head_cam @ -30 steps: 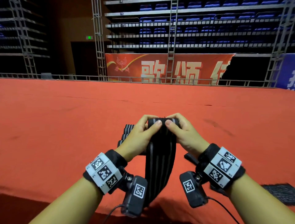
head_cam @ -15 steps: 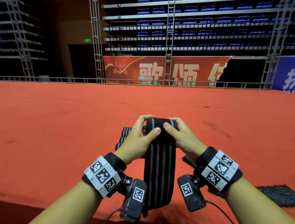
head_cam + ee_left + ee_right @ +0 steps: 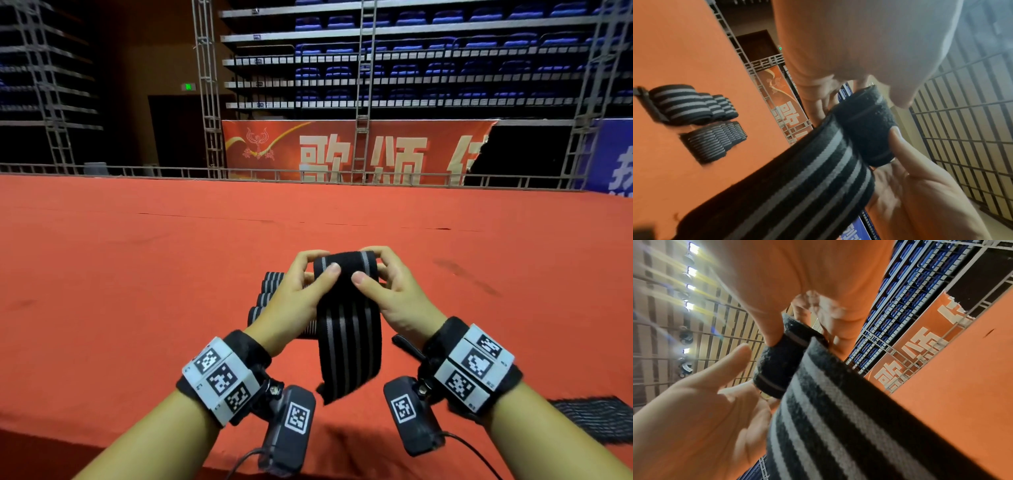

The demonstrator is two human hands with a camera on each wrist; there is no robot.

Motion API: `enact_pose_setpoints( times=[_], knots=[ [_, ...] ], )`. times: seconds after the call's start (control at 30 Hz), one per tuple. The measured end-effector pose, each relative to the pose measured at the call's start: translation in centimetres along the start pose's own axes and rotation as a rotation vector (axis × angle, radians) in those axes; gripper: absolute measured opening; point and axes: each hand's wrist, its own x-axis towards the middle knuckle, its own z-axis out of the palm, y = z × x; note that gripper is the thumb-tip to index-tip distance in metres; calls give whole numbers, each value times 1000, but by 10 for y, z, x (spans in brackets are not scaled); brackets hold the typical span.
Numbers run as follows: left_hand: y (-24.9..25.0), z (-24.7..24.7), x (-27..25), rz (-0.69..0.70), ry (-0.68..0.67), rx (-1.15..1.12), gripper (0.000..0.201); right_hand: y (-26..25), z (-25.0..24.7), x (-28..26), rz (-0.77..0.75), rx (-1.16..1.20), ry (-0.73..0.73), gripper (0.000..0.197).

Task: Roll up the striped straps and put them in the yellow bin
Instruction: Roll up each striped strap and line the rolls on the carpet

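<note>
The left hand (image 3: 298, 301) and right hand (image 3: 394, 294) are both pinching a striped strap (image 3: 347, 329) above the red-covered table (image 3: 137, 274), thumbs on the near face and fingers curling behind a small roll at its top, while the loose tail is hanging down toward the table edge. Just left of the hands, several rolled straps (image 3: 692, 107) are lying in a row, so I judge this roll only begun, and the yellow bin is showing in no view, so binning is looking like work left to do.
</note>
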Motion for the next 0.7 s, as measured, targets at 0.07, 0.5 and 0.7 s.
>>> enact_pose_setpoints(
  times=[0.07,0.5,0.7],
  knots=[
    [0,-1,1,-6,8,-1,22,1,2,-2,16,2,-23,23],
    [-2,2,-1,14,-4,24,28,8,6,1,176,114,72,25],
    [-10,3,0,-101,-3,-27,37,12,3,1,105,20,139,33]
  ],
)
